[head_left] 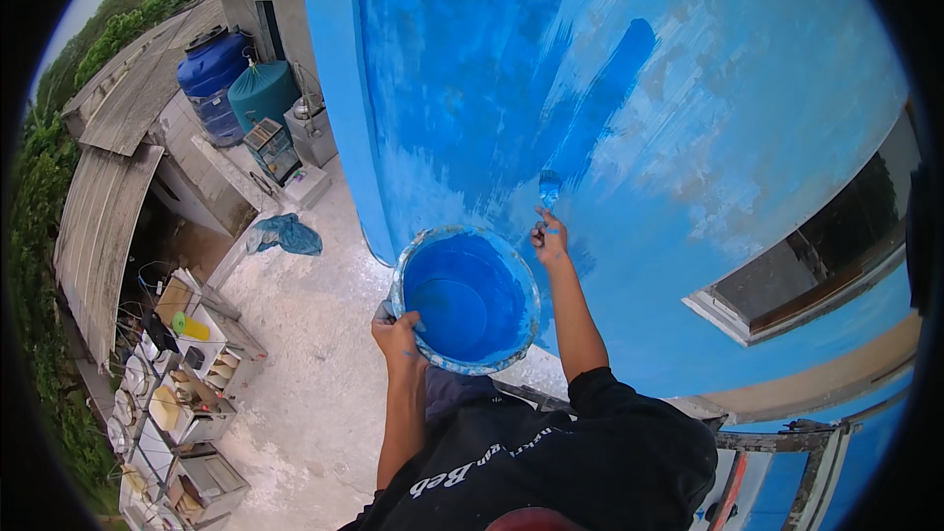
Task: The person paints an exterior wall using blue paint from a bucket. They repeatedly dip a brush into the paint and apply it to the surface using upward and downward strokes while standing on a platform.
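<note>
My left hand point(397, 330) grips the rim of a round bucket point(535, 310), thumb over the edge and fingers against the outside. Blue paint point(452, 313) coats the inside and pools at the bottom. Up and to the right, my right hand point(549, 235) is closed around a paintbrush point(550, 187), its blue-smeared head pointing up at the wall. The brush handle is mostly hidden by my fingers. Ahead stands a light blue wall point(708, 108) with darker, fresh-looking strokes point(610, 79) slanting up from the brush. Whether the bristles touch the wall I cannot tell.
A window point(826, 246) with a pale sill breaks the wall at right. On the left floor lies a blue cloth point(287, 234). Beyond are a blue tank point(211, 84), a green covered tank point(262, 90) and a dish rack point(187, 374). A ladder-like frame point(787, 442) is at lower right.
</note>
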The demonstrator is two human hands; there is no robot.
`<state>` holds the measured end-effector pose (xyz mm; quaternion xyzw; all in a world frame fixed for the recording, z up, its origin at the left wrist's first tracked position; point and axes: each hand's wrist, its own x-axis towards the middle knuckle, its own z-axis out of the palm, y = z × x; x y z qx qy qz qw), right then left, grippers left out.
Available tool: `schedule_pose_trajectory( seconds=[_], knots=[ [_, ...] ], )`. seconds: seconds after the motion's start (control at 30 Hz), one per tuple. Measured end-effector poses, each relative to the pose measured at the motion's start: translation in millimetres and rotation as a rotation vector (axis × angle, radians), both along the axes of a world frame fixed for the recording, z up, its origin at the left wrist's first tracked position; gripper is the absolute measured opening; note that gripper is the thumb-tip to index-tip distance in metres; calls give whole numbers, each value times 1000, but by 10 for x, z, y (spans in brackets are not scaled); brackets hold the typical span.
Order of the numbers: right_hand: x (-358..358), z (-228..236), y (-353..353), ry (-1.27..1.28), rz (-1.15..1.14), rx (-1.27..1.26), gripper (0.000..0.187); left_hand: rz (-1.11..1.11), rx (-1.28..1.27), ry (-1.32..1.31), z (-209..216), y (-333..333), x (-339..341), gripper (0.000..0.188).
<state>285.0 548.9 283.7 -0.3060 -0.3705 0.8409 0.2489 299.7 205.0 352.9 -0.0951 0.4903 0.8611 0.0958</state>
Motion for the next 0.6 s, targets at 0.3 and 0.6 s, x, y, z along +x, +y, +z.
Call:
schedule_pose_trajectory(
  seconds=[0.3, 0.6],
  knots=[
    [-120, 1250, -170, 112, -29, 476, 44, 20, 11, 0, -9, -30, 25, 19],
    [-123, 700, -145, 99, -23, 222, 43, 27, 34, -6, 81, 3, 45, 19]
  ],
)
